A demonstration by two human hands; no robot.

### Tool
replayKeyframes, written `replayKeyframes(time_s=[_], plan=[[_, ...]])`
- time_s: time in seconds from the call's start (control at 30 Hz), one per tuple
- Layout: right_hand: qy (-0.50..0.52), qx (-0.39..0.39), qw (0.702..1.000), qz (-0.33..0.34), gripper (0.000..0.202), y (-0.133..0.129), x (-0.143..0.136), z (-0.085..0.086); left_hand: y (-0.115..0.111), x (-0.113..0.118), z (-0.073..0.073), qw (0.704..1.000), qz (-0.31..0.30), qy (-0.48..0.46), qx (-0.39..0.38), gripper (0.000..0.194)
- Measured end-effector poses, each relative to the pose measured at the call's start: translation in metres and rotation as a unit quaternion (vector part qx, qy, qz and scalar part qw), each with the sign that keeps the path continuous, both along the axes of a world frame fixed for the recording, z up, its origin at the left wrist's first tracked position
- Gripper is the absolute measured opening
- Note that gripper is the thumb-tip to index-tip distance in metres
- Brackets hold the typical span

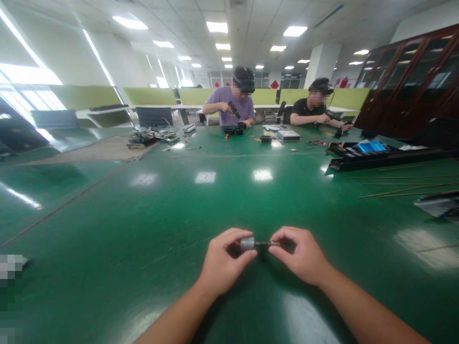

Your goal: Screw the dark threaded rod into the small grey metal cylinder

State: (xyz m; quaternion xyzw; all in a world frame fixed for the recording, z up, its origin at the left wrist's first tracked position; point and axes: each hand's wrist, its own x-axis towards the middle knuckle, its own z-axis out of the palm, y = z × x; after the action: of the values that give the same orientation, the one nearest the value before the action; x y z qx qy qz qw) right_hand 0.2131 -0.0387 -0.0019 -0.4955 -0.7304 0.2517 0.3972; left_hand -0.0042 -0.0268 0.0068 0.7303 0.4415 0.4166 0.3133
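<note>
My left hand (222,260) pinches a small silver cylindrical part (247,243) between thumb and fingers, just above the glossy green table (150,229). A thin dark shaft (267,243) sticks out of the cylinder to the right. My right hand (303,255) grips the far end of that shaft with its fingertips. Both hands are close together near the table's front edge, with my forearms coming in from the bottom of the view.
Across the table sit two people: one in a purple shirt (231,107) holding a dark tool, one in black (310,112). A long black tray (380,157) and thin wooden sticks (405,191) lie at the right. Electronics clutter (154,137) lies at the far left.
</note>
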Motion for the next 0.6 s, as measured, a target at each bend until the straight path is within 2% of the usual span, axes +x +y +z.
replayKeyframes(time_s=[0.3,0.6], plan=[[-0.002,0.001,1.0,-0.003,0.006,-0.001,0.0009,-0.0003,0.0012,-0.001,-0.0047,1.0,0.001,-0.01,-0.006,0.023],[0.002,0.005,1.0,0.0,0.006,-0.0002,0.0027,-0.0015,0.0001,-0.0009,-0.0019,1.0,0.004,-0.017,-0.013,0.023]])
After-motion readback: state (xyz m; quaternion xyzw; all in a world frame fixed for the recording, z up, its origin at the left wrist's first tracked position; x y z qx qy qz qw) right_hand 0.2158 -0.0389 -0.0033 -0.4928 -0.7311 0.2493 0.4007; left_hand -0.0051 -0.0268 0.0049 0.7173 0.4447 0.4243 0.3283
